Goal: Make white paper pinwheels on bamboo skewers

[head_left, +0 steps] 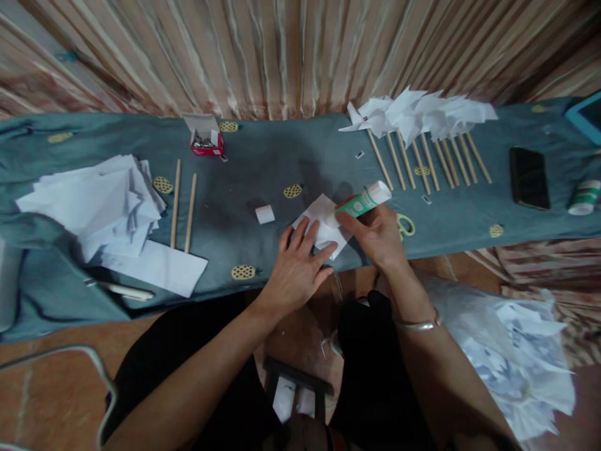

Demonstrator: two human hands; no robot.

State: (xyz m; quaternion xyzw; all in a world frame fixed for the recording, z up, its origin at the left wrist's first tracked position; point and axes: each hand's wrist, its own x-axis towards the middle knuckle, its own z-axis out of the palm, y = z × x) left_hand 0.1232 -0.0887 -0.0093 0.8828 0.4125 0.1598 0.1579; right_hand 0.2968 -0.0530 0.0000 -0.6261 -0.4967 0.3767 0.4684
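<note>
My right hand (378,235) is closed round a green and white glue stick (364,199), its tip down against a piece of white paper (323,213). Spread fingers of my left hand (300,260) lie flat on the left and near part of that paper. A white cap (265,214) rests on the cloth to the left. Just beyond my right hand show the yellow-green handles of scissors (406,225); the rest of them is hidden.
Paper pinwheels on sticks (422,116) line the back right. At left are a paper pile (103,194), two wooden sticks (175,203) and a red box of metal pins (205,143). A phone (529,178) lies right. A plastic bag of paper (516,357) stands below.
</note>
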